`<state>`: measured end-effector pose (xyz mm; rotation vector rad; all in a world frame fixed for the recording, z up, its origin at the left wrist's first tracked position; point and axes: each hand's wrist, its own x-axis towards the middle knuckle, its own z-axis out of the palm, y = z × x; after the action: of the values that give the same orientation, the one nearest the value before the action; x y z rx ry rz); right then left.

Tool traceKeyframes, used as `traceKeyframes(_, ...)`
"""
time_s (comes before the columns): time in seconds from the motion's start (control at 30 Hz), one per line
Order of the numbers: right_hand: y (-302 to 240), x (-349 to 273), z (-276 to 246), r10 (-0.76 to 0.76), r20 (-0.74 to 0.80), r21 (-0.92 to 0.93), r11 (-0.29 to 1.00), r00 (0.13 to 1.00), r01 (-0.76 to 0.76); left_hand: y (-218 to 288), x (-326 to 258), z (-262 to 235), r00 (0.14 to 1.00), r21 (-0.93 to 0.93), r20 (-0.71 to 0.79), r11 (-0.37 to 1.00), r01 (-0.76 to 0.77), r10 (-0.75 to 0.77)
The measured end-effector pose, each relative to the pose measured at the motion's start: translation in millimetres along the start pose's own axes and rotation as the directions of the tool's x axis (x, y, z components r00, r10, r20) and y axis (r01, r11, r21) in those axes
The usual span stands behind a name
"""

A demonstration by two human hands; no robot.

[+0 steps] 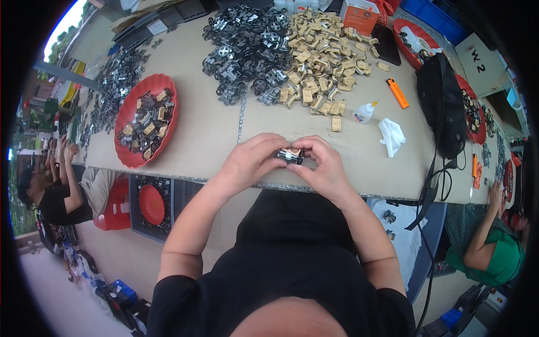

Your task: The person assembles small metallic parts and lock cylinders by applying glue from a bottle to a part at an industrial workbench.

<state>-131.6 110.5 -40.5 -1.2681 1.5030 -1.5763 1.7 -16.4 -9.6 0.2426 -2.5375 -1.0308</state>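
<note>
Close to the table's front edge, my left hand and my right hand hold one small toy car between their fingertips. Dark and silvery parts of it show, along with a bit of tan. Both hands are closed on it from either side, and the fingers hide part of it. Beyond my hands lies a heap of black toy car chassis. Touching that heap on its right is a pile of tan plastic car parts.
A red scalloped bowl of black-and-tan pieces stands at left. To the right lie a white glue bottle, a crumpled tissue, an orange tool and a black bag with a hanging strap. Other people sit at both sides.
</note>
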Motion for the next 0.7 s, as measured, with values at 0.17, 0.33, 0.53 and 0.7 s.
traceKeyframes(0.17,-3.9,0.3,-1.1,0.002,0.008,-0.131,0.991,1.0,-0.001,4.1,9.7,-13.4,0.982,0.104,0.186,0.994,-0.02,0.001)
traceKeyframes(0.33,-2.5,1.7,-1.5,-0.08,0.065,-0.237,0.967,0.995,0.094,-5.6,16.3,-15.9,0.964,0.15,0.241,0.977,-0.152,0.113)
traceKeyframes(0.53,-6.2,6.0,-3.2,-0.055,0.134,-0.24,0.967,0.989,0.087,-19.6,11.2,-7.4,0.964,0.081,0.187,0.975,-0.205,0.187)
traceKeyframes(0.7,-7.2,6.8,-6.1,-0.032,0.174,-0.241,0.968,0.984,0.074,-23.2,6.6,-2.6,0.956,0.053,0.13,0.961,-0.273,0.264)
